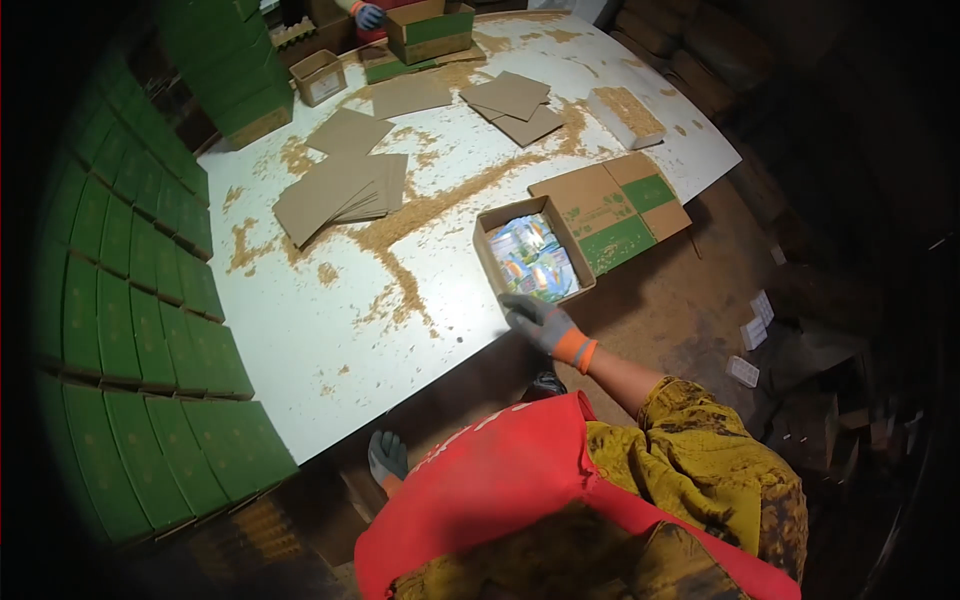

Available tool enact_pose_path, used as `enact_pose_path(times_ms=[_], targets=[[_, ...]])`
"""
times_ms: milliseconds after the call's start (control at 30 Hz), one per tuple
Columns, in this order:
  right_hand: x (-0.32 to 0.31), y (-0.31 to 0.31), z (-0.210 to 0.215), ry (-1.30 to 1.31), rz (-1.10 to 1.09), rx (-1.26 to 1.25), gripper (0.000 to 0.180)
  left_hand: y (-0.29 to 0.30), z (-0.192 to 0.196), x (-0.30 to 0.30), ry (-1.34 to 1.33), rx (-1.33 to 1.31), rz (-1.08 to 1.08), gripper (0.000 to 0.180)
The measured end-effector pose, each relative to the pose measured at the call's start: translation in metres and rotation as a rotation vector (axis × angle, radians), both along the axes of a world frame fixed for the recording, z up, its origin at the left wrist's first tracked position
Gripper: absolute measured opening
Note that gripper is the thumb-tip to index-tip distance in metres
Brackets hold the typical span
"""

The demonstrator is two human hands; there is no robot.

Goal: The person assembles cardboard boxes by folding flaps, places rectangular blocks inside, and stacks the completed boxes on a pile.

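Note:
My right hand (pixel 540 322), in a grey glove with an orange cuff, reaches to the near edge of an open cardboard box (pixel 487 250) at the table's front edge. The box holds colourful packets (pixel 533 260), and its green-and-brown flaps (pixel 612 208) lie spread to the right. The fingers are apart and hold nothing. My left hand (pixel 387 456), also in a grey glove, hangs low beside my red apron, below the table edge, with nothing in it.
The white table (pixel 320 340) is strewn with sawdust. Stacks of flat cardboard sheets (pixel 340 190) lie in the middle and farther back. Rows of green boxes (pixel 140 300) line the left. Another person's gloved hand (pixel 369 15) works at boxes at the far end.

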State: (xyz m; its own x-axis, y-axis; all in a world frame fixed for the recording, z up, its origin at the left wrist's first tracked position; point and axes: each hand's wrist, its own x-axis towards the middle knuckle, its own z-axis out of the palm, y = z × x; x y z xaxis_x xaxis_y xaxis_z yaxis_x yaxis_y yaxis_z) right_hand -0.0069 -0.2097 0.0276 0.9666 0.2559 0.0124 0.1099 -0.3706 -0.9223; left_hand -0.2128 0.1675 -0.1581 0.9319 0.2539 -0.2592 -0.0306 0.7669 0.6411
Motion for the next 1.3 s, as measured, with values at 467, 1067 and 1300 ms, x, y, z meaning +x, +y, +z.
enact_pose_path(times_ms=[467, 1067, 1300], targets=[[0.313, -0.534, -0.117, 0.076, -0.54, -0.604, 0.071, -0.298, 0.108, 0.285, 0.644, 1.754, -0.155, 0.046], [0.356, -0.422, -0.084, 0.244, -0.307, -0.897, 0.084, -0.39, 0.022, 0.366, 0.561, 1.144, 0.044, 0.075], [0.371, -0.429, -0.056, 0.174, -0.427, 0.459, 0.053, -0.41, 0.124, 0.413, 0.27, 0.757, 0.398, 0.049]])
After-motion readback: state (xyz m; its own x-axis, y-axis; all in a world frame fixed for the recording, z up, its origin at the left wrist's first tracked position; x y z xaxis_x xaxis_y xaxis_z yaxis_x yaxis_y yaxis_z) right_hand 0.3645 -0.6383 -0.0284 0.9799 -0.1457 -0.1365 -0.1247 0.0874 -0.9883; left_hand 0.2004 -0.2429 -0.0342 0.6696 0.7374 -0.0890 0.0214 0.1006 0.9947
